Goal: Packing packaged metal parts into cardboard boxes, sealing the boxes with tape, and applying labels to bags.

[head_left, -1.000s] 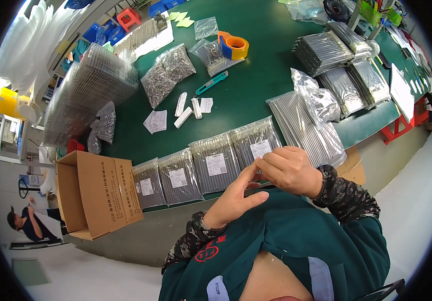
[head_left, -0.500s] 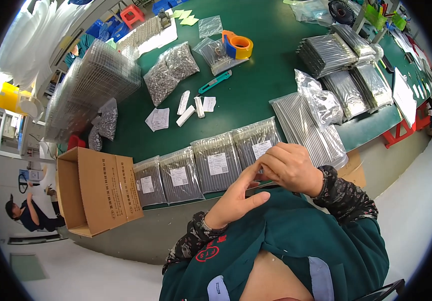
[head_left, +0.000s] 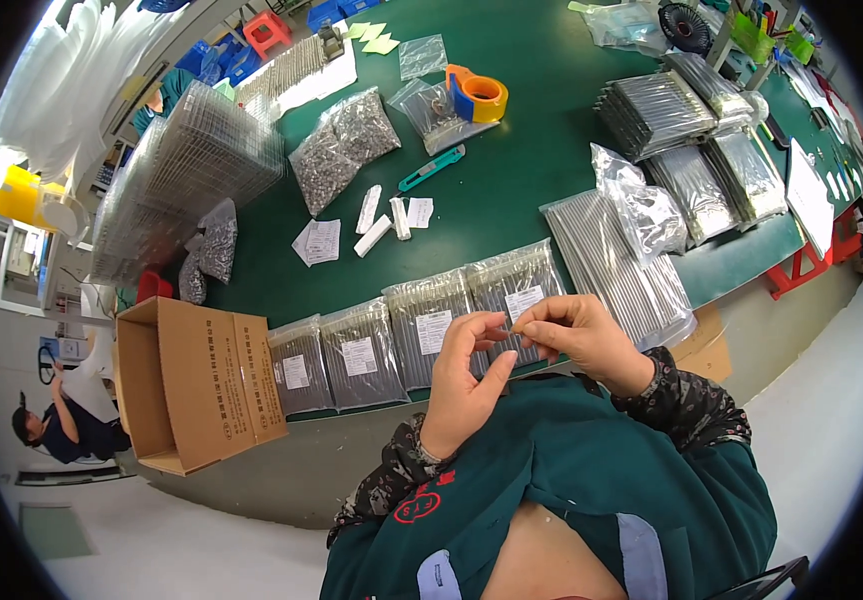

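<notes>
My left hand (head_left: pixel 466 390) is raised over the table's near edge, its thumb and curved fingers apart with nothing seen between them. Close beside it, my right hand (head_left: pixel 586 342) has thumb and forefinger pinched together; whatever they hold is too small to make out. Beyond and below both hands lies a row of clear bags packed with thin grey rods, each with a white label: the rightmost bag (head_left: pixel 517 275), a bag in the middle (head_left: pixel 431 290) and others leftward. Right of the row is a wide layer of metal rods (head_left: pixel 606 255), with a crumpled clear bag (head_left: pixel 641 205) on it.
An open cardboard box (head_left: pixel 201 385) stands at the left. Behind the row lie a teal cutter (head_left: pixel 433 168), an orange tape dispenser (head_left: pixel 476 95), bags of small metal parts (head_left: pixel 343 145) and paper slips. Stacked rod bundles (head_left: pixel 656 110) are at the far right; wire racks (head_left: pixel 186 170) stand far left.
My hands have drawn apart from touching. The left has turned with its fingers upward, and the right has gone from a curled position over the bag to a pinch, slightly lower.
</notes>
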`<state>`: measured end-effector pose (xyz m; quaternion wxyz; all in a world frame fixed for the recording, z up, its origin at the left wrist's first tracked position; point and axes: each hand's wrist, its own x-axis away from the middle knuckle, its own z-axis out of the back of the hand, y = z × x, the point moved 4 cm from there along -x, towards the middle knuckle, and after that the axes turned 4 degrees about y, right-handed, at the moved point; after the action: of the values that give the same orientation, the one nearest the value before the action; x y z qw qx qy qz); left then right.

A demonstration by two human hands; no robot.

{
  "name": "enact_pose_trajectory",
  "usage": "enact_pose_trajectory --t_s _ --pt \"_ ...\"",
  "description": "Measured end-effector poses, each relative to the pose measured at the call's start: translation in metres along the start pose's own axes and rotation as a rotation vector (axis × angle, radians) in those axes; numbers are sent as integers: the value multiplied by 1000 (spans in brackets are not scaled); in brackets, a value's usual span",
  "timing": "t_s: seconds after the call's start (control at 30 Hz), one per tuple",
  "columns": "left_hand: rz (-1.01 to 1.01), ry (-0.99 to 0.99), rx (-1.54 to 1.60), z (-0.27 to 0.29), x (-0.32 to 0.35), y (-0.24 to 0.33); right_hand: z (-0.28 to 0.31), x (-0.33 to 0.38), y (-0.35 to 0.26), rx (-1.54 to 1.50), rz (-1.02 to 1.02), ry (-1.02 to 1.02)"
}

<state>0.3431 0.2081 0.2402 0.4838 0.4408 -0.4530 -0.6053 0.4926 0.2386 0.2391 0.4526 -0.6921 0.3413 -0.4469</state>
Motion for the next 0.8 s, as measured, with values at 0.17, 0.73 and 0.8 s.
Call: enact_pose_trajectory --t_s 0.17,0.73,0.8 --pt "-131 72 -61 1 0 5 -5 2 7 -83 -48 -53" --pt "251 238 398 24 52 -19 -55 2 42 -104 -76 -214" --pt "252 269 379 35 62 -21 -70 1 53 -262 -145 -255"
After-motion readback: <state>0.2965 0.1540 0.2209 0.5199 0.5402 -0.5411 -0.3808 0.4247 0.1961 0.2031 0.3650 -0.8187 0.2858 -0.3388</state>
